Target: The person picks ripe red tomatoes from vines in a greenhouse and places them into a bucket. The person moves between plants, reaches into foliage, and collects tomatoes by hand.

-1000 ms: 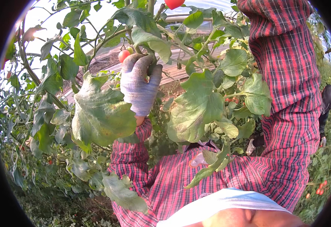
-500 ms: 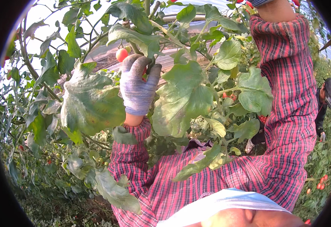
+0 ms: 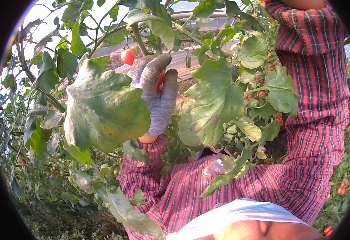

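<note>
My left hand (image 3: 155, 90) wears a pale knit glove with dirt-darkened fingers and is raised among the tomato leaves. Its fingers curl round a red cherry tomato (image 3: 160, 82), part of which shows between the fingers and thumb. Just left of the fingertips hangs another red cherry tomato (image 3: 128, 57), untouched, with a small green tomato (image 3: 134, 49) beside it. A broad dusty leaf (image 3: 105, 104) covers part of the glove's left side. My right arm, in a red plaid sleeve (image 3: 311, 80), reaches up past the top edge, so the right hand is out of sight.
Large leaves (image 3: 211, 102) hang right of my left hand, and thick stems (image 3: 139, 40) rise behind it. Red tomato clusters (image 3: 278, 118) show near my right sleeve. More red tomatoes (image 3: 343, 187) hang low at the far right. Clear plastic sheeting (image 3: 219, 24) lies beyond the plants.
My left hand has shifted slightly right, and more of the red tomato shows in it. The right arm has moved right and up, taking its hand out of view. The small green stem end hangs freer.
</note>
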Demonstrator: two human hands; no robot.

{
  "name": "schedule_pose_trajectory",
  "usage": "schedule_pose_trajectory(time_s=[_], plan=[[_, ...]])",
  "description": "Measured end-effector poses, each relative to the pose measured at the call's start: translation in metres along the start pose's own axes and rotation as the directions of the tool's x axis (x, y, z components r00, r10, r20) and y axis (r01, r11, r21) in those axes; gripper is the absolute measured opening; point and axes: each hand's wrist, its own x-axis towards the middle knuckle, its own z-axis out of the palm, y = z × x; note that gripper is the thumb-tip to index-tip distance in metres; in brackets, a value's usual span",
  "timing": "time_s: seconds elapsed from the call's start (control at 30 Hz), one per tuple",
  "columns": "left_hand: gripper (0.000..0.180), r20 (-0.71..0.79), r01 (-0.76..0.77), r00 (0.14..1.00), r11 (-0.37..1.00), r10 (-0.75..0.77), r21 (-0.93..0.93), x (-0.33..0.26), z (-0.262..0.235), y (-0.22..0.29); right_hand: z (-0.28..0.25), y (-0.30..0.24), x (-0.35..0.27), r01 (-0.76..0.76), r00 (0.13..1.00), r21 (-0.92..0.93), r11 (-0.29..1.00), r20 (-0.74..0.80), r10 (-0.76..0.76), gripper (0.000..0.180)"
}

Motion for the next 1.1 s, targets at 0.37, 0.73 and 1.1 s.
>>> schedule_pose_trajectory(time_s=[0.37,0.73,1.1], plan=[[0.042,0.422,0.649,0.752,0.458,-0.507,-0.608,0.046,0.026,0.029,-0.001,0.016,0.000,-0.238,0.916,0.519,0.821,-0.161,0.367,0.030],[0.044,0.783,0.810,0.399,-0.217,-0.476,-0.545,-0.080,0.038,0.043,0.161,0.011,-0.133,-0.146,0.860,0.984,-0.101,0.177,0.479,0.028],[0.045,0.851,0.772,0.256,-0.433,-0.459,-0.466,-0.118,0.048,0.048,0.164,-0.032,-0.196,-0.299,0.774,0.944,-0.142,0.327,0.543,0.028]])
